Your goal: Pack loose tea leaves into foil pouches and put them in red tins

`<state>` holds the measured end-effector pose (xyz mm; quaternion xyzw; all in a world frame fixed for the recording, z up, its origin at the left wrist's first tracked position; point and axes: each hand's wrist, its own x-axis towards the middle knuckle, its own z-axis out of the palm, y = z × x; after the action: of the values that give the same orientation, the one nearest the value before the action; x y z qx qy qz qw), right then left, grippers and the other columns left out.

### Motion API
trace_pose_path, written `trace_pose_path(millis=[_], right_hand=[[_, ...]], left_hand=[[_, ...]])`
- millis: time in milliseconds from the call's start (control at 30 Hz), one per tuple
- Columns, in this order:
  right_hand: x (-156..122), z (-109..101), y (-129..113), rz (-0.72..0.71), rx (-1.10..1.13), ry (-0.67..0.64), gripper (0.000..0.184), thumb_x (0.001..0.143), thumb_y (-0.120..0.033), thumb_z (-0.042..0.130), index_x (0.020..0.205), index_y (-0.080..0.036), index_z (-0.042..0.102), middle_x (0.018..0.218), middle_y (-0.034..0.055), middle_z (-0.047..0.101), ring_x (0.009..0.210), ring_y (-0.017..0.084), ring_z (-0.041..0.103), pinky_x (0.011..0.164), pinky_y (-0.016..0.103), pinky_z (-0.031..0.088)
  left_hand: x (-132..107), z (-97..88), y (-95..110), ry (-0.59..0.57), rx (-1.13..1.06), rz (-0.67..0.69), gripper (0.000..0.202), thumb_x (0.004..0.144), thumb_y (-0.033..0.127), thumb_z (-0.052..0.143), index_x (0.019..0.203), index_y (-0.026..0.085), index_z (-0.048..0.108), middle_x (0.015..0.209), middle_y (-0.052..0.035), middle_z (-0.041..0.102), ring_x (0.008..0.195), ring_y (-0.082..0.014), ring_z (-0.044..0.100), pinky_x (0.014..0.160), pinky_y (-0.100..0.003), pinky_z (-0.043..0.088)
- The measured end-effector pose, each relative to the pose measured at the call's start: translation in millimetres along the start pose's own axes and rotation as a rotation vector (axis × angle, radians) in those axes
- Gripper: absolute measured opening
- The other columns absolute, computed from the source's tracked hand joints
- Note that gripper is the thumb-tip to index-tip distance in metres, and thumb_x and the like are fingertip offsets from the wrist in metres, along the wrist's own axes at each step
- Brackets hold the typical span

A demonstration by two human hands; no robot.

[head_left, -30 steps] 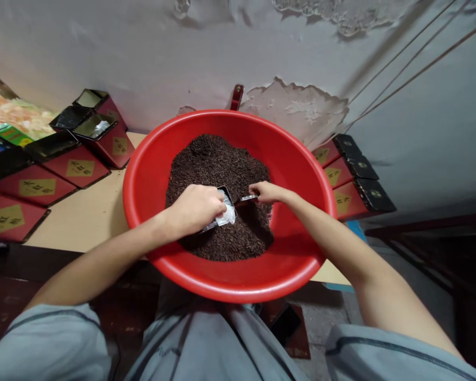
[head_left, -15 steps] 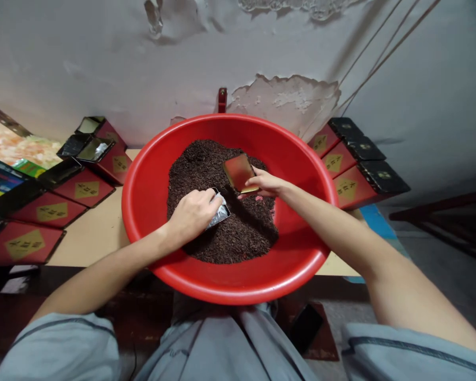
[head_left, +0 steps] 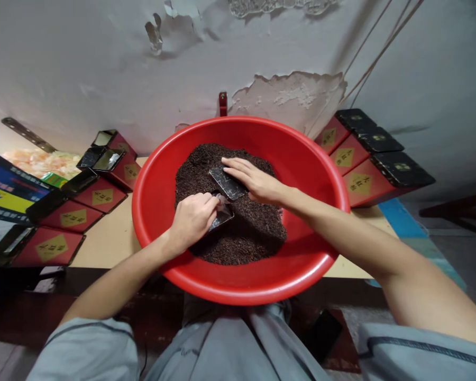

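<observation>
A wide red plastic basin (head_left: 315,164) holds a heap of dark, loose dried tea leaves (head_left: 246,241). My left hand (head_left: 193,218) is closed at the mouth of a tin (head_left: 224,218) standing in the heap, its fingers pinching the crumpled silvery inner bag (head_left: 222,201). Most of that tin's body is hidden by my hand and the leaves. Just beyond it, my right hand (head_left: 256,181) grips a black rectangular tin lid (head_left: 225,182) by its right side, fingers across the top. The lid's black outer face is turned up, tilted; my right thumb is hidden.
Red tins with yellow diamond labels, several with open tops, stand on the left of the table (head_left: 103,233); one is this labelled tin (head_left: 51,247). Closed red tins (head_left: 359,182) with black lids stand right. A peeling wall (head_left: 285,95) rises behind the basin.
My right hand has turned the lid over from its gold inner side to its black outer side and brought it closer to the tin. My left hand stays at the bag.
</observation>
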<state>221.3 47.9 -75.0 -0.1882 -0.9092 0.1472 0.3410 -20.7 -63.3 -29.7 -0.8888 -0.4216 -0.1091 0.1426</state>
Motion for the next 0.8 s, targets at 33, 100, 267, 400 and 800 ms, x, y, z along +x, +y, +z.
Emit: trace_pose_path(millis=[33,100,267,400,800], right_hand=[[3,-8,-4,-0.057,-0.091,-0.006,0.062,0.092,-0.012,0.045,0.153,-0.025,0.041,0.166,0.0118,0.036,0.157,0.030,0.026,0.123,0.067,0.027],[7,-24,-13,-0.084,-0.228,0.000,0.058,0.098,-0.014,0.043,0.153,-0.031,0.041,0.168,0.0080,0.034,0.157,0.031,0.024,0.120,0.069,0.028],[9,-52,-22,-0.068,-0.465,0.024,0.057,0.101,-0.018,0.043,0.153,-0.041,0.040,0.165,0.0033,0.038,0.151,0.035,0.035,0.115,0.072,0.028],[9,-54,-16,0.017,-0.432,0.081,0.051,0.101,-0.026,0.050,0.150,-0.038,0.046,0.155,0.0059,0.049,0.146,0.035,0.042,0.116,0.072,0.025],[-8,23,-33,0.457,0.627,0.168,0.098,0.077,-0.084,0.064,0.148,-0.019,0.045,0.136,0.0186,0.060,0.122,0.031,0.062,0.106,0.054,0.051]], left_hand=[[0,0.4,1,0.010,0.019,0.008,0.023,0.102,0.022,0.050,0.092,0.015,0.070,0.079,-0.0060,0.067,0.074,-0.0196,0.061,0.064,-0.032,0.043],[-2,0.8,3,0.034,0.070,0.033,0.026,0.103,0.021,0.049,0.086,0.016,0.069,0.077,-0.0070,0.067,0.073,-0.0206,0.061,0.062,-0.033,0.041],[-5,-1.9,14,0.047,0.190,0.133,0.027,0.100,0.012,0.049,0.083,0.014,0.069,0.077,-0.0089,0.066,0.075,-0.0229,0.062,0.064,-0.035,0.043],[-9,-7.5,26,-0.010,0.257,0.141,0.027,0.100,0.007,0.044,0.101,0.006,0.071,0.084,-0.0132,0.069,0.082,-0.0256,0.065,0.070,-0.037,0.047],[-39,-10.8,48,-0.120,0.271,0.023,0.050,0.105,0.029,0.048,0.136,-0.009,0.061,0.145,-0.0293,0.058,0.122,-0.0350,0.063,0.103,-0.049,0.048]])
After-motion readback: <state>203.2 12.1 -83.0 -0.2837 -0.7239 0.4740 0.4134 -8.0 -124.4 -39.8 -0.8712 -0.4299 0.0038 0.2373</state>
